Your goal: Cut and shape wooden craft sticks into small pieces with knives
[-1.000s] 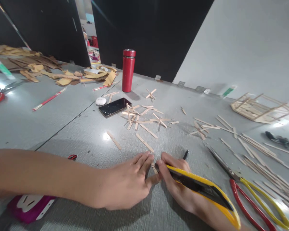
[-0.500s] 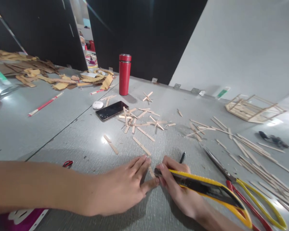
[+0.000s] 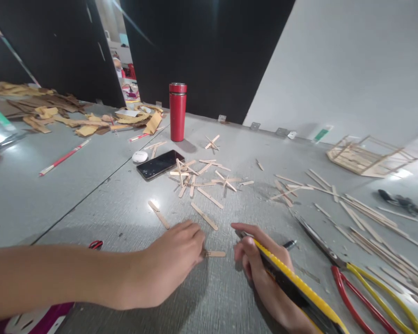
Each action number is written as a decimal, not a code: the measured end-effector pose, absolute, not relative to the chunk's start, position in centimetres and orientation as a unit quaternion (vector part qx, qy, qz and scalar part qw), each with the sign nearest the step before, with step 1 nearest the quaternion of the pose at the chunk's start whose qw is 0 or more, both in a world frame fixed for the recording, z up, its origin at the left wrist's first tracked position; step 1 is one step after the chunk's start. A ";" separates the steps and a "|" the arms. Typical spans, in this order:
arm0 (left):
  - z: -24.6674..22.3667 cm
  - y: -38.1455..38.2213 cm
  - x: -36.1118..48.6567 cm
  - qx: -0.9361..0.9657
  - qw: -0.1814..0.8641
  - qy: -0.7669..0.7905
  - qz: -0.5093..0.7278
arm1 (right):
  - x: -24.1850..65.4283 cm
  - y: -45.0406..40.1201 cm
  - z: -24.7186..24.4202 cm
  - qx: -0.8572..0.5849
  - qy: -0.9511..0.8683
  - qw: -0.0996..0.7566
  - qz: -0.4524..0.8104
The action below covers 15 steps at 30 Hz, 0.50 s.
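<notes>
My left hand (image 3: 176,260) is closed with its fingers curled at the table, pinching one end of a short wooden craft stick (image 3: 216,253). The stick's free end points right, and pencil-like marks show near the fingertips. My right hand (image 3: 264,264) grips a yellow and black utility knife (image 3: 289,283), its tip raised a little to the right of the stick, apart from it. Behind the right hand a black pen (image 3: 290,244) sticks out; whether the hand holds it is unclear. Two more craft sticks, one (image 3: 204,216) in front of the left hand and another (image 3: 158,214) further left, lie on the table.
A pile of craft sticks (image 3: 211,197) lies beyond, near a phone (image 3: 161,164), a white earbud case (image 3: 140,157) and a red flask (image 3: 177,113). To the right are large scissors (image 3: 339,262), long thin wooden strips (image 3: 383,250) and a stick frame (image 3: 362,157).
The utility knife has come away from the stick, moving right with my right hand and tilting more steeply. My left fingers, flat before, are now curled, and the stick has turned nearly level.
</notes>
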<state>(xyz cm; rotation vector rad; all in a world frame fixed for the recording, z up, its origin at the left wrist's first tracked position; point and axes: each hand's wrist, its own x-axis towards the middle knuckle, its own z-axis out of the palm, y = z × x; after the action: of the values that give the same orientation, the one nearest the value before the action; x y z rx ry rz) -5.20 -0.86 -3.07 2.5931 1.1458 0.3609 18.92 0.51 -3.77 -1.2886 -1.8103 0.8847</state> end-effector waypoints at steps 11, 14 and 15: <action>-3.0 -0.2 -5.1 0.844 0.273 0.426 0.176 | 19.3 0.7 -4.4 -0.467 -0.766 0.331 0.294; -3.0 -0.4 -5.4 0.838 0.296 0.419 0.189 | 19.3 0.8 -4.4 -0.457 -0.771 0.336 0.290; -2.9 -0.5 -5.4 0.832 0.308 0.419 0.191 | 19.3 0.8 -4.3 -0.454 -0.771 0.339 0.290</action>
<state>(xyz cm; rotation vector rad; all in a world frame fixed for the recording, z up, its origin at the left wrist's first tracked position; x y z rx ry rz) -5.44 -0.51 -2.86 2.2011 1.1080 0.5052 19.30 0.78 -4.35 -1.1835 -2.0077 0.7551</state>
